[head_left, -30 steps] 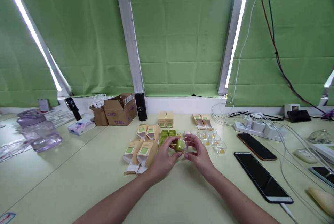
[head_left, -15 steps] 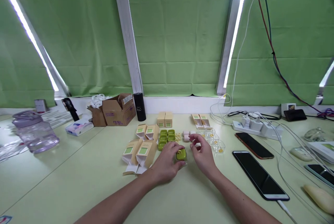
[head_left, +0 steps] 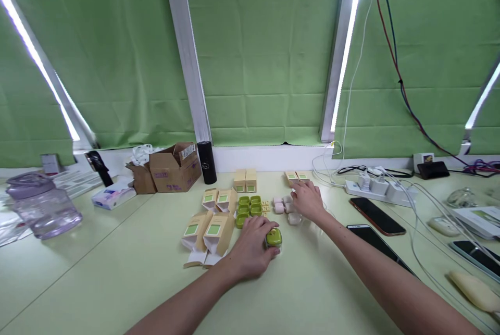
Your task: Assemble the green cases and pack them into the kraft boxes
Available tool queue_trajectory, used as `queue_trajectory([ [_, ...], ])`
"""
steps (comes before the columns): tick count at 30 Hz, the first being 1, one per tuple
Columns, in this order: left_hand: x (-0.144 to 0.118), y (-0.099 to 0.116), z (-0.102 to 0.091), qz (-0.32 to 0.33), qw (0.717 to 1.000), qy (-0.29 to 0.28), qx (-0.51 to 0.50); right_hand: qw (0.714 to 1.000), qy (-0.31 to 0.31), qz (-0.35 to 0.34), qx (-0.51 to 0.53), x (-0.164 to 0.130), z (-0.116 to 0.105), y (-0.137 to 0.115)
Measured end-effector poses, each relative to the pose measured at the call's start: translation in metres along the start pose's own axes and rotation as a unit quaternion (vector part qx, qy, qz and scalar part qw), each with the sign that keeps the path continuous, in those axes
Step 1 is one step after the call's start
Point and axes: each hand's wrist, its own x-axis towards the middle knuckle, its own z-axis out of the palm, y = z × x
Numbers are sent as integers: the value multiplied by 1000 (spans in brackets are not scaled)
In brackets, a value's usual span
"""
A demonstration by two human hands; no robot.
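Note:
My left hand is wrapped around a small clear container with a green lid, which stands on the table. My right hand reaches out over the white pieces, fingers stretched at the near edge of two small beige boxes; its fingertips are partly hidden. Just below it are several small whitish pieces. Between my hands lie green square cups in two columns, with small yellow pieces beside them. Clear containers are mostly hidden behind my right forearm.
To the left, beige boxes with open flaps stand in rows; two more beige boxes are at the back. Phones, a power strip and cables lie right. A brown carton, black cylinder and purple jug stand left.
My right hand has moved away from the green-lidded container, forward to the beige boxes at the back right. My left hand keeps hold of the container; the lid now sits level. The view has shifted slightly.

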Motion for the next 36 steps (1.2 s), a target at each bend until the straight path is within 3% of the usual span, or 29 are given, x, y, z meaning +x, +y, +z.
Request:
queue_trajectory([
  [10,0,-6,-8,32,992,118,-17,991,-83,22,-105,52,16,4],
  [19,3,-8,-8,27,981,183,-50,995,-39,-7,-92,52,14,-14],
  [24,7,-5,-14,-54,964,213,-153,997,37,-60,-38,29,-2,-40],
  [28,15,-12,-16,-112,928,224,-274,989,82,-127,0,-9,-16,-60],
  [32,22,-18,-18,-116,887,230,-384,951,147,-254,101,-55,-22,-70],
  [36,22,-11,-23,-98,861,199,-457,933,127,-295,165,-90,-21,-75],
])
